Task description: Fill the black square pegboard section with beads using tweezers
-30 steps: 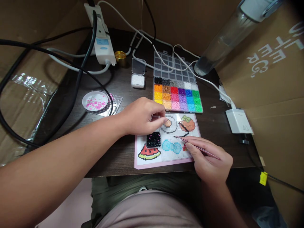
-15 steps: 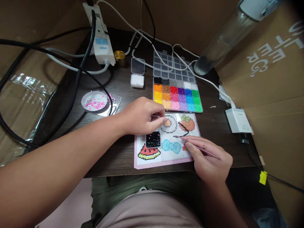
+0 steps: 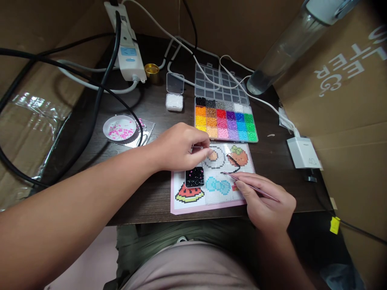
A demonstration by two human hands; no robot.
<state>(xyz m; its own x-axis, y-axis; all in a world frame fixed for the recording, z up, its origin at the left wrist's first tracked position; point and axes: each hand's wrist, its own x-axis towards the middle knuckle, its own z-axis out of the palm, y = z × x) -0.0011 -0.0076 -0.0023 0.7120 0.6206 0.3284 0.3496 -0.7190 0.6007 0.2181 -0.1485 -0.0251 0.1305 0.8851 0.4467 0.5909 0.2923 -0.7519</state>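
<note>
A pair of thin pink tweezers [image 3: 231,176] is gripped in my right hand [image 3: 270,201]. Its tip touches a clear pegboard [image 3: 216,198] at the end of a curved line of black beads [image 3: 238,166]. The pegboard lies over a pattern sheet [image 3: 178,207] printed with a watermelon, an egg, a bow and an orange fruit. Fingers curled and thumb near the index finger, my left hand [image 3: 183,148] rests at the board's upper left; whatever it pinches is hidden. Just below it stands a small box of black beads [image 3: 195,177] with a few pink ones mixed in.
Behind the sheet lies an open compartment case of coloured beads [image 3: 226,121]. Leftward are a white dish of pink beads [image 3: 120,128], a small box of white beads [image 3: 174,102] and a gold cup [image 3: 152,71]. Cables, a power strip [image 3: 130,52], a bottle [image 3: 284,52] and a charger [image 3: 304,153] surround these.
</note>
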